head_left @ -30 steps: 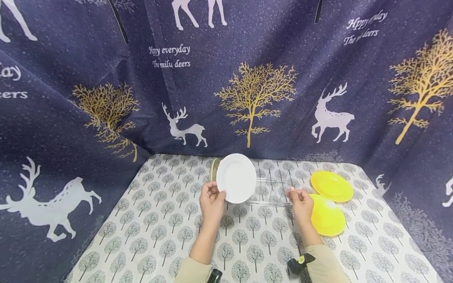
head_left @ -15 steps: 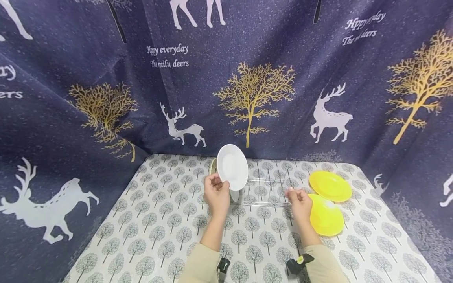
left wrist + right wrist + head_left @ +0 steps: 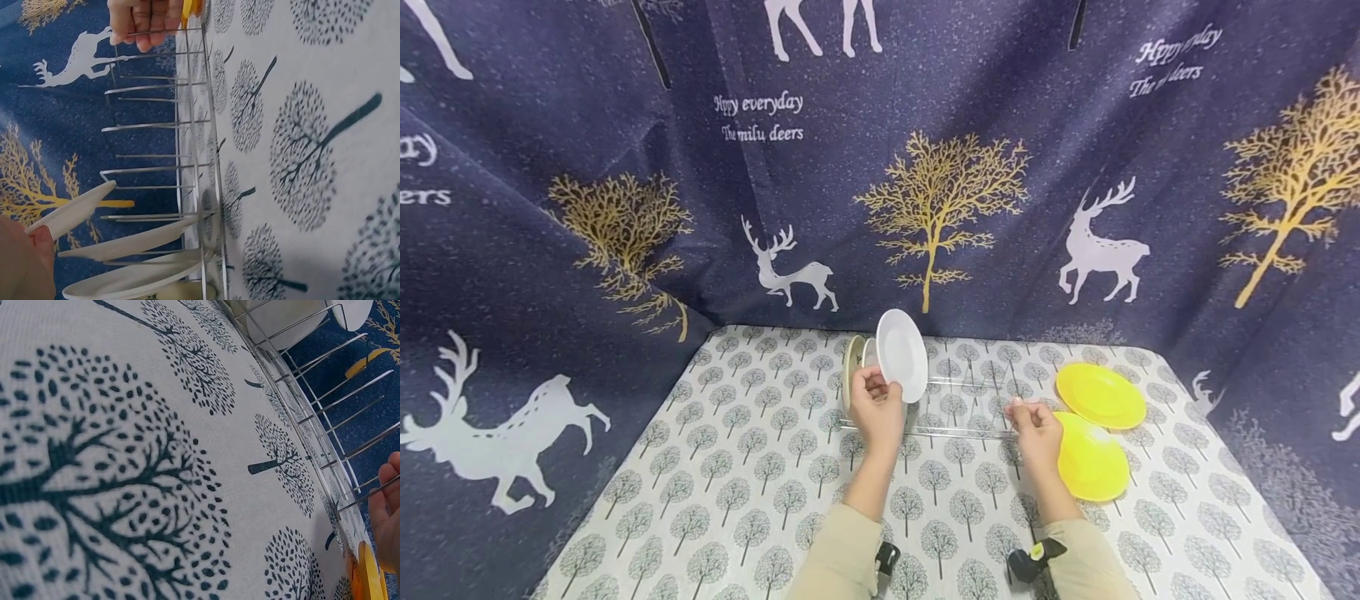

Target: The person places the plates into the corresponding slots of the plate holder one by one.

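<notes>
My left hand (image 3: 878, 412) pinches the lower left rim of a white plate (image 3: 904, 354), held tilted over the left part of a wire dish rack (image 3: 962, 432). Behind that hand, a beige-green plate (image 3: 852, 371) and another white plate (image 3: 869, 353) stand on edge at the rack's left end. From the left wrist, the held plate (image 3: 75, 209) appears apart from a standing plate (image 3: 131, 242). At the rack's right end, my right hand (image 3: 1036, 429) pinches an upright wire between thumb and fingers.
Two yellow plates lie on the tablecloth to the right, one farther back (image 3: 1101, 395) and one nearer (image 3: 1093, 458), close beside the right hand. Several rack prongs (image 3: 147, 126) rise between the hands. A dark blue printed curtain (image 3: 820, 192) hangs behind the table.
My left hand has shifted right. The white plate in it has risen and turned from nearly facing the head camera to a narrower, slanted angle. The right hand stays on the rack.
</notes>
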Available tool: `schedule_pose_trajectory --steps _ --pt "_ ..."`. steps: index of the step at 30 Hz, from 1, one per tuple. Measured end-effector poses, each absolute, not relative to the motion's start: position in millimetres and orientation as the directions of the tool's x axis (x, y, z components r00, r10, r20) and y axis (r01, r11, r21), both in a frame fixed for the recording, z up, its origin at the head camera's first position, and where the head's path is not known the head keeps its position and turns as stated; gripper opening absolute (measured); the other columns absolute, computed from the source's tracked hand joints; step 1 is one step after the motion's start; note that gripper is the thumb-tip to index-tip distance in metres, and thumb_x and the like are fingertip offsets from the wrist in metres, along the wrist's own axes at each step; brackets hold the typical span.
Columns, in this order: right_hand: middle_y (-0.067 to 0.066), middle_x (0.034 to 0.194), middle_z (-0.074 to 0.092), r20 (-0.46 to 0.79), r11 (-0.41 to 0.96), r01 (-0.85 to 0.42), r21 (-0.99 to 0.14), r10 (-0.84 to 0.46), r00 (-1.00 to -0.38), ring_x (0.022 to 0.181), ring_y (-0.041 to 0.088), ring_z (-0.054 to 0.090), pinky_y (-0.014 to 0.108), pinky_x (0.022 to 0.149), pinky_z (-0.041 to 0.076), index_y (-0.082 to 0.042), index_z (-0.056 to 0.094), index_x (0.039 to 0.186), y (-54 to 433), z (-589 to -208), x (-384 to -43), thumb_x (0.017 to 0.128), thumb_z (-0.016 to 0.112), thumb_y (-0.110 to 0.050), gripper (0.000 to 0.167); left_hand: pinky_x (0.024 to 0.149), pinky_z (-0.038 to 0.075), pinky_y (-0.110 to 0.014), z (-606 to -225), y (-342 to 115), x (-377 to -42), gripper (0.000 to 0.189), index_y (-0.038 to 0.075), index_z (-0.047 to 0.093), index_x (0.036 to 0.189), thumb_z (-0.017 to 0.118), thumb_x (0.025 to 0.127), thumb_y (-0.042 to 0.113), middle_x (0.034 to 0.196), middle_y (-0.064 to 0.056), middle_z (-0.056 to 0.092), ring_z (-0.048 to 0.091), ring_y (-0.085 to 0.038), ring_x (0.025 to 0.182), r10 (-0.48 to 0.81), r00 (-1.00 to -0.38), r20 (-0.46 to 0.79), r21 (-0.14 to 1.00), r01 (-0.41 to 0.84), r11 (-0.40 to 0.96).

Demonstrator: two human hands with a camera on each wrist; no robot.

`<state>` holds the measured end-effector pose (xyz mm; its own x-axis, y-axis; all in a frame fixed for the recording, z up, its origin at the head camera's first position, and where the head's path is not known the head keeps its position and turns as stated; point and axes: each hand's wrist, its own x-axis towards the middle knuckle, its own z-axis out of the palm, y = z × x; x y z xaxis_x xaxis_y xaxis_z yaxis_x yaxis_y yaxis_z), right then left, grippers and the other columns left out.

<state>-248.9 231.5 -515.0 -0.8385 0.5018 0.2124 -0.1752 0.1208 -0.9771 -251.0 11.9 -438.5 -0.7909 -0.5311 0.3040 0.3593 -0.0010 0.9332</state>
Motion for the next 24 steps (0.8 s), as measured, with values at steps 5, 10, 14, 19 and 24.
schedule_pose_trajectory --steps 5,10,14,19,24 --pt "0.008 0.084 0.069 0.207 0.138 -0.158 -0.978 0.508 -0.836 0.074 0.001 0.063 0.015 0.072 0.051 0.007 0.059 0.088 231 -513 -248 0.093 0.059 -0.017 0.024 0.065 0.053 -0.029 -445 17 -250 0.031 0.002 0.056 0.096 0.061 0.069 -0.012 0.083 -0.007 0.058 0.055 -0.02 0.072 -0.518 -0.795 0.316 0.933 0.36 0.016" --pt "0.015 0.09 0.068 0.199 0.14 -0.147 -0.979 0.504 -0.841 0.076 0.002 0.063 0.016 0.073 0.051 0.007 0.059 0.09 230 -513 -248 0.093 0.058 -0.018 0.025 0.067 0.053 -0.031 -452 20 -248 0.029 0.001 0.057 0.096 0.063 0.071 -0.012 0.084 -0.007 0.056 0.055 -0.02 0.073 -0.498 -0.808 0.314 0.937 0.349 0.025" --pt "0.015 0.091 0.068 0.191 0.137 -0.141 -0.981 0.5 -0.845 0.076 0.001 0.063 0.016 0.074 0.051 0.007 0.058 0.09 231 -513 -248 0.093 0.058 -0.017 0.025 0.068 0.053 -0.029 -457 22 -246 0.029 0.003 0.059 0.097 0.064 0.072 -0.011 0.083 -0.004 0.056 0.055 -0.019 0.074 -0.487 -0.825 0.287 0.949 0.314 0.026" --pt "0.019 0.092 0.067 0.187 0.126 -0.143 -0.982 0.482 -0.856 0.077 0.003 0.063 0.016 0.075 0.051 0.008 0.058 0.089 230 -505 -243 0.094 0.057 -0.016 0.024 0.069 0.052 -0.029 -464 25 -245 0.027 0.002 0.059 0.097 0.064 0.073 -0.01 0.083 -0.006 0.058 0.056 -0.019 0.076 -0.462 -0.832 0.305 0.948 0.312 0.065" --pt "0.024 0.093 0.065 0.197 0.144 -0.146 -0.979 0.475 -0.858 0.079 0.007 0.064 0.017 0.075 0.051 0.011 0.057 0.089 223 -488 -233 0.094 0.056 -0.01 0.022 0.069 0.053 -0.03 -474 28 -244 0.028 0.002 0.062 0.095 0.066 0.071 -0.011 0.081 -0.006 0.06 0.058 -0.018 0.076 -0.453 -0.821 0.348 0.937 0.323 0.134"
